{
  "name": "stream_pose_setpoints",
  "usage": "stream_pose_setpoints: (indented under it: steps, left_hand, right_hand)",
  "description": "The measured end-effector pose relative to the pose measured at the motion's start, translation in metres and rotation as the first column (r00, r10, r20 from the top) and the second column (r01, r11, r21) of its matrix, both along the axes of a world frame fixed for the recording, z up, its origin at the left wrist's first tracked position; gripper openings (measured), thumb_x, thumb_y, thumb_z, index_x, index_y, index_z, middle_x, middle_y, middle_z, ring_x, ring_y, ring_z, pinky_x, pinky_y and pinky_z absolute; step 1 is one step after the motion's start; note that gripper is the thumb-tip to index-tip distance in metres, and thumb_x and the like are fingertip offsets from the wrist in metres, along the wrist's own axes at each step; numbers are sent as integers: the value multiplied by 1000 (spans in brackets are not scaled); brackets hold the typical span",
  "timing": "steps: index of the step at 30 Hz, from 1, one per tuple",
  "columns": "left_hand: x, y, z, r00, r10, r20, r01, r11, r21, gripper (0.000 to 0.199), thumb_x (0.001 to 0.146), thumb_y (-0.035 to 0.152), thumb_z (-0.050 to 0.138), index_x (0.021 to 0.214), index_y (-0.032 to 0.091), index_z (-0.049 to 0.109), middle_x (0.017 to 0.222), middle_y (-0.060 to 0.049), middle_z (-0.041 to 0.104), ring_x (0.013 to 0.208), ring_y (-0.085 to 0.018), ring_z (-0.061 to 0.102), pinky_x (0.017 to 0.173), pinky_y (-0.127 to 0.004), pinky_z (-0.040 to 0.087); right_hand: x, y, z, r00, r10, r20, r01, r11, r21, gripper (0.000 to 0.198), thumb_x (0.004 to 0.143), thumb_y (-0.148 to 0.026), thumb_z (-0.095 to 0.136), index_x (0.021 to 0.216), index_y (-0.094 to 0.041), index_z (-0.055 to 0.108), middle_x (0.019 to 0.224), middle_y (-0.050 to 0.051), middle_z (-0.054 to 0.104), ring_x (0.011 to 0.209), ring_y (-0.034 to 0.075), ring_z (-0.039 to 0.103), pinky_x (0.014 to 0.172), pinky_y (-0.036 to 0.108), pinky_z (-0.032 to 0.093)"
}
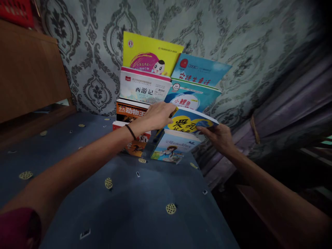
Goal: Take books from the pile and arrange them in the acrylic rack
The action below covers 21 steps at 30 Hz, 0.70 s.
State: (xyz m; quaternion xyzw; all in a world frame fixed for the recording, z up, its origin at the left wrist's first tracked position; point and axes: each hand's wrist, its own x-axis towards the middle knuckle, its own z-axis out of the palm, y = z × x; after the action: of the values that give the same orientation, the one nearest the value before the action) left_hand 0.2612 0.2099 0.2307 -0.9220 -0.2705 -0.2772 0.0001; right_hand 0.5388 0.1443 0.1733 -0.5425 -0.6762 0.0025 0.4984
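Note:
A blue book with a yellow patch on its cover stands in the right column of a tiered row of books. My left hand grips its left edge, and my right hand pinches its right edge, thumb on the cover. Just in front is a light-blue book with a girl in a hat. Behind it rise a teal book and a blue book. The left column has a yellow book, a white book, an orange and black book and a red book, partly hidden by my left arm.
The books stand on a blue patterned tablecloth against a patterned wall. A wooden cabinet with a red basket on top is at the left. A greyish curtain hangs at the right, beyond the table's edge.

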Motion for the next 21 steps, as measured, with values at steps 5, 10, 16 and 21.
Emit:
stream_pose_setpoints:
  steps: [5,10,16,21]
  left_hand:
    - [-1,-7,0,1000,25,-16,-24,999,24,13,90,17,58,102,15,61,94,-11,67,97,-29,63,82,-38,46]
    - [3,-4,4,994,12,111,-15,1000,28,25,93,14,52,117,16,57,101,-11,67,104,-30,63,89,-41,47]
    - [12,4,0,997,12,73,-12,1000,-4,15,93,13,51,93,14,66,86,-12,68,97,-30,66,87,-41,49]
    - [11,-2,-7,998,26,-53,-21,996,83,22,92,8,44,96,12,66,89,-15,68,89,-27,66,80,-39,51]
  right_hand:
    - [2,4,0,999,39,13,-39,999,-19,32,71,-53,78,78,-22,75,75,4,77,66,24,71,61,38,62]
    - [6,10,6,997,15,75,-13,999,-31,30,73,-51,76,73,-22,74,70,4,75,68,25,72,61,37,61]
    - [7,11,-3,999,23,26,-21,996,-84,35,69,-57,75,68,-21,72,70,4,76,63,23,69,58,35,59]
    - [4,7,-13,999,-7,40,10,995,-96,37,70,-58,74,63,-21,69,67,5,74,60,22,68,53,32,55]
